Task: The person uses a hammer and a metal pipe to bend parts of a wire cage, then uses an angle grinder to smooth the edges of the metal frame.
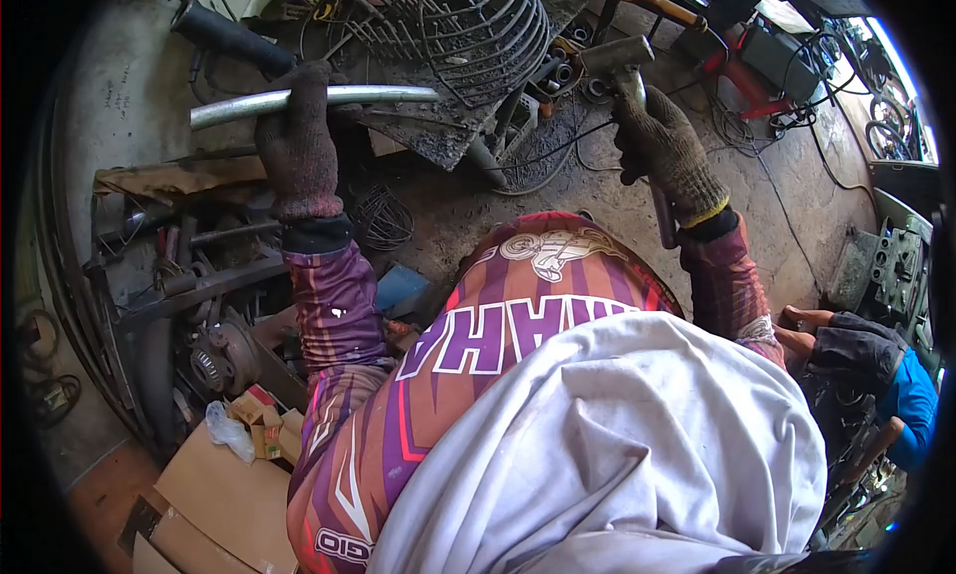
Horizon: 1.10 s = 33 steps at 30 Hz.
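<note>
My left hand (304,141), in a dark, dirty knit glove, is closed round a silvery metal pipe (383,94). The pipe lies crosswise and looks slightly curved. On the right, my right hand (675,151), in a brown knit glove with a yellow cuff edge, grips a hammer (617,54) close below its head. The hammer's handle sticks out beneath the hand. Between and beyond my hands stands a dirt-covered metal worktop (433,126), bearing a cage of curved metal rods (483,36). A dark cylinder (229,36) lies just beyond my left hand.
Scrap metal and a motor-like part (224,360) crowd the left side, with flattened cardboard (224,489) nearer me. Cables and a grey machine (782,61) on a red stand are at the far right. A person in a blue shirt (908,405) is at the right edge.
</note>
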Each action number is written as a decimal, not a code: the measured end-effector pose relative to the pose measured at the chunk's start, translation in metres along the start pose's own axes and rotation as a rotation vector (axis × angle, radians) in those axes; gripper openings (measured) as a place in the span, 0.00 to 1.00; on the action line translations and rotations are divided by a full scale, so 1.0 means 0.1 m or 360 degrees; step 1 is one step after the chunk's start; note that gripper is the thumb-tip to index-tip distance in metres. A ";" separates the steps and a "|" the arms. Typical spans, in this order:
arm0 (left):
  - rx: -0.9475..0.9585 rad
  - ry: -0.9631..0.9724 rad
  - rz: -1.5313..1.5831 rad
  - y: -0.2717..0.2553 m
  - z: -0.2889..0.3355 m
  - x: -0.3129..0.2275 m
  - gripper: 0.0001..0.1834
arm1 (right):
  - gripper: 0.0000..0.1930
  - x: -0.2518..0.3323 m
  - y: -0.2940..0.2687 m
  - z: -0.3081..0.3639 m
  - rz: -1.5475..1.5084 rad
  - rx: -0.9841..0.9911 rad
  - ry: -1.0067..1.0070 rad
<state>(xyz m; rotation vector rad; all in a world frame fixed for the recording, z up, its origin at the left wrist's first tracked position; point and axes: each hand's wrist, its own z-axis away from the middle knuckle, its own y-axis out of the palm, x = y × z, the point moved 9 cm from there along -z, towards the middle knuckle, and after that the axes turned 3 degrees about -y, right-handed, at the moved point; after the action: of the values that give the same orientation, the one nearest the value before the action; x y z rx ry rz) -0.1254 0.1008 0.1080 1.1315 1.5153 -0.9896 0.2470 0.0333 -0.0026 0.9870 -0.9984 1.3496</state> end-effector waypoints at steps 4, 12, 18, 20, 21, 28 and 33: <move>0.0273 0.0205 -0.0070 0.41 0.17 -0.10 0.13 | 0.21 -0.07 0.03 0.01 0.0072 0.0025 0.0088; 0.0462 0.0881 -0.0848 0.98 0.27 -0.22 0.12 | 0.19 -0.03 0.13 0.07 0.0135 0.0095 0.0065; 0.0587 0.0949 -0.1029 1.13 0.28 -0.27 0.14 | 0.17 0.10 0.19 0.12 0.0156 0.0138 0.0063; 0.0636 0.0949 -0.1102 1.18 0.31 -0.27 0.14 | 0.21 0.18 0.23 0.12 0.0180 0.0208 -0.0052; 0.0660 0.0948 -0.1140 1.20 0.33 -0.26 0.14 | 0.22 0.23 0.25 0.12 0.0192 0.0245 -0.0110; 0.0673 0.0886 -0.0977 1.22 0.27 -0.29 0.14 | 0.18 1.25 0.54 0.32 0.0489 0.0396 -0.0749; 0.0609 0.0668 -0.1047 1.14 0.28 -0.28 0.14 | 0.18 1.78 0.69 0.51 0.0598 0.0410 -0.1297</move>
<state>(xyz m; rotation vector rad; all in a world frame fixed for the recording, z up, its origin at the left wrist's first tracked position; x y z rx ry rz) -0.0059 0.0966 0.1228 1.1704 2.1771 -1.6090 0.1753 0.0351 0.1819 1.6749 -1.7077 1.4174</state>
